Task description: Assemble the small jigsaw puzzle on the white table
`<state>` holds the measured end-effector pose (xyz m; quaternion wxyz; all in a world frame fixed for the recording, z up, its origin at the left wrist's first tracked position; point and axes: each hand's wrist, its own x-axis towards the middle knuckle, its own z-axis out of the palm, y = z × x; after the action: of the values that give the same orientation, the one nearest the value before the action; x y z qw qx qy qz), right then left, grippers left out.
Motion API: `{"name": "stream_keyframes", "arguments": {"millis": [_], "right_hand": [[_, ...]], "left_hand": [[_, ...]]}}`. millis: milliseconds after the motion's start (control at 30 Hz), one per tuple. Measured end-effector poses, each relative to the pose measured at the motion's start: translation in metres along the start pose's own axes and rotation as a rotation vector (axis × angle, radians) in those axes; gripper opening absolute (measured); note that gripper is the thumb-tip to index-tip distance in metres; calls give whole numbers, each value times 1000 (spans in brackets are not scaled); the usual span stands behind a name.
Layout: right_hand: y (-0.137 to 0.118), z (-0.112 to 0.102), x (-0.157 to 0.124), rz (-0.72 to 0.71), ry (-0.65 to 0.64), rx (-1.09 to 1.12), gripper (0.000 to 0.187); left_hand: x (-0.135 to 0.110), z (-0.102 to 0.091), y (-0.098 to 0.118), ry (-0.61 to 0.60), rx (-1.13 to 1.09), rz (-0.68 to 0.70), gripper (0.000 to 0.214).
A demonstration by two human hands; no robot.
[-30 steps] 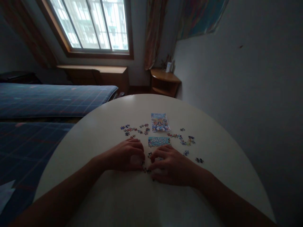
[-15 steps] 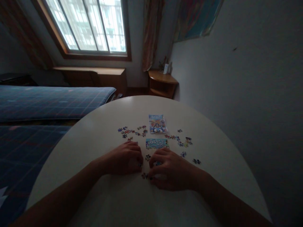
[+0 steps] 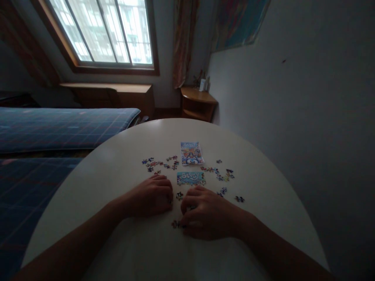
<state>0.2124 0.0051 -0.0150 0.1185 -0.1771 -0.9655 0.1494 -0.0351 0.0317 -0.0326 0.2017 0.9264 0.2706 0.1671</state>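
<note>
On the pale round table, my right hand [image 3: 202, 212] is closed, its fingers bent down at a small strip of jigsaw pieces [image 3: 175, 224]. The strip's right end is hidden under those fingertips. Another bit of puzzle shows dimly between the fingers. To the left, my left hand [image 3: 154, 196] rests with its fingers curled; whatever is in them, if anything, is hidden. A single jigsaw piece [image 3: 179, 196] lies between the two hands. Just beyond them is an assembled blue puzzle section [image 3: 191, 178] with white lettering, and behind it a printed picture sheet [image 3: 191, 153].
Loose jigsaw pieces [image 3: 161, 164] are scattered at the left, and more pieces [image 3: 224, 174] at the right. A joined pair [image 3: 239, 199] lies beyond my right wrist. The round table [image 3: 258, 175] has a bed [image 3: 67, 125] on its left and a wall on its right.
My right hand has drawn slightly nearer to me, and the small strip at its fingertips has shifted the same way. My left hand stays nearly still. The whole view has swung slightly.
</note>
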Motion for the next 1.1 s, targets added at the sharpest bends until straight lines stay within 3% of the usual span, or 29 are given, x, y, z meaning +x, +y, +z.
{"name": "stream_keyframes", "arguments": {"millis": [400,867,1100], "right_hand": [[2,-2,-3,-34,-19,49,12],[1,-6,-1,-26,-43,48,11],[2,-3,-3,-34,-21,75,12]], "left_hand": [[-5,-13,-2,3,-7,-47,14],[-3,-10,-3,-41,-1,9,7],[2,1,0,-20,-5,21,10]]}}
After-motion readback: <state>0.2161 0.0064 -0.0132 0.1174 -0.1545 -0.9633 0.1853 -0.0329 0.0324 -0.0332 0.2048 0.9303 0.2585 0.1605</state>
